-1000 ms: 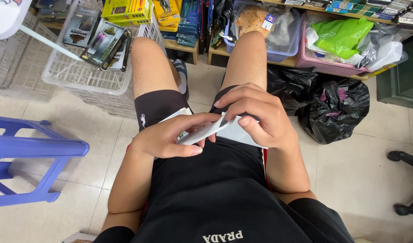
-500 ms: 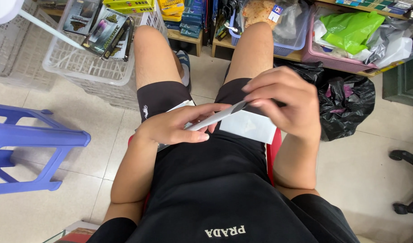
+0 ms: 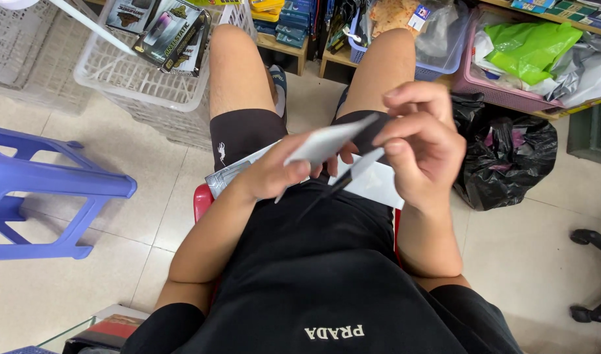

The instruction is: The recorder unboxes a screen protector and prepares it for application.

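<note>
I sit on a red stool [image 3: 201, 200] in black shorts and a black shirt. My left hand [image 3: 277, 174] pinches a flat white packet [image 3: 327, 141] held up over my lap. My right hand [image 3: 422, 147] grips a thin dark sheet [image 3: 346, 177] that sticks out from under the packet, its fingers bent around the packet's far end. More flat white and grey packets [image 3: 372, 187] lie across my thighs under both hands.
A blue plastic stool [image 3: 45, 187] stands at the left. A white basket [image 3: 150, 85] with boxed goods sits ahead on the left. A black bag [image 3: 510, 160] lies on the tiled floor at the right, below a pink bin [image 3: 484, 85]. Shelves of goods run along the top.
Both hands have risen from the lap with the white packet. The right hand has shifted from covering it to pulling the thin dark sheet out from beneath it.
</note>
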